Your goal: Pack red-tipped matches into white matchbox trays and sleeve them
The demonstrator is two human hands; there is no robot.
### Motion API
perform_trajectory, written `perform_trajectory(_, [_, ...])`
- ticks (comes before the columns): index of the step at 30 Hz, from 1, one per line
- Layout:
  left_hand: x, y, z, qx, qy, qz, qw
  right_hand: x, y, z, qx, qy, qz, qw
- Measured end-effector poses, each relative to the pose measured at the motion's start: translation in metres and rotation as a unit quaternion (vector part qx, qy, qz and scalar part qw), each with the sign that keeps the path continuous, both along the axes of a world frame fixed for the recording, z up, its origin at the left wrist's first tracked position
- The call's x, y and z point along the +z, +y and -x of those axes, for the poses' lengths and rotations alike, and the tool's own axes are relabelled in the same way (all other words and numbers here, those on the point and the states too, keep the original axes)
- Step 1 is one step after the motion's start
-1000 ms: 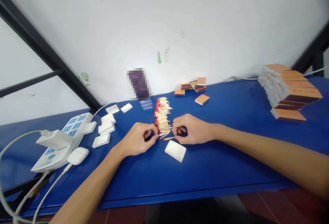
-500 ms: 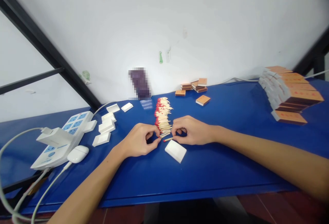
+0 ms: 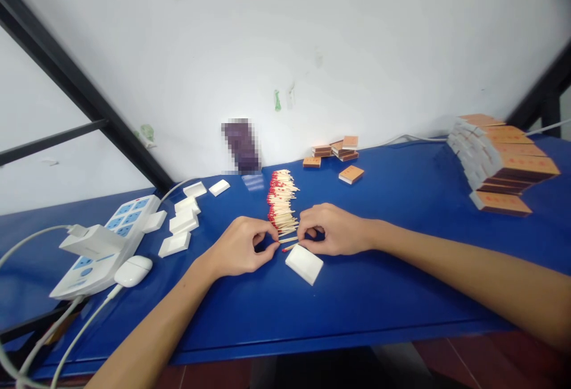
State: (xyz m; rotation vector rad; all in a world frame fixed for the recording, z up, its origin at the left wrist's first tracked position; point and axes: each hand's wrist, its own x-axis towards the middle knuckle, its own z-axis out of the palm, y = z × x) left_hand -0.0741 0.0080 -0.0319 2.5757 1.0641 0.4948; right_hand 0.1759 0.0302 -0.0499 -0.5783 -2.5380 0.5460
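In the head view a long row of loose matches (image 3: 282, 201), red heads mostly to the left, lies on the blue table. At its near end, one match (image 3: 288, 240) spans the gap between my two hands. My left hand (image 3: 245, 246) pinches its red-headed end between thumb and forefinger. The other end meets the fingertips of my right hand (image 3: 330, 228), which are also closed on a second match (image 3: 289, 247) slanting down to the left. Just below sits a white matchbox tray (image 3: 304, 264), its inside not visible.
White matchbox trays (image 3: 184, 220) lie at the left beside a power strip (image 3: 107, 246) with a charger, a white earphone case (image 3: 133, 271) and cables. Matchboxes (image 3: 352, 174) lie by the wall, and a large stack of matchboxes (image 3: 513, 157) stands right. A blurred dark object (image 3: 243, 145) leans on the wall.
A match near the row's end now stretches between both hands, slightly apart from the row. My right hand's slanting match has dropped a little nearer the white tray.
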Motion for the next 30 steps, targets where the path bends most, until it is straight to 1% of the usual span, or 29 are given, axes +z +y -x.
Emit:
perform_trajectory(8, [-0.0004, -0.0011, -0.0020, 0.002, -0.002, 0.002, 1.000, 0.0003, 0.0002, 0.0001, -0.025, -0.002, -0.001, 1.000])
perform_trajectory(14, [-0.0025, 0.0015, 0.0029, 0.011, -0.013, -0.014, 1.000, 0.0027, -0.0004, 0.0000, -0.017, -0.012, 0.001, 1.000])
perform_trajectory(21, [-0.0020, 0.0040, 0.0042, 0.016, 0.009, -0.043, 0.999, 0.0029, -0.0002, 0.0010, -0.025, -0.009, 0.010, 1.000])
perform_trajectory(30, [-0.0031, 0.0052, 0.0060, 0.019, 0.018, -0.050, 0.998, 0.0034, -0.0003, 0.0026, -0.045, -0.008, 0.036, 0.998])
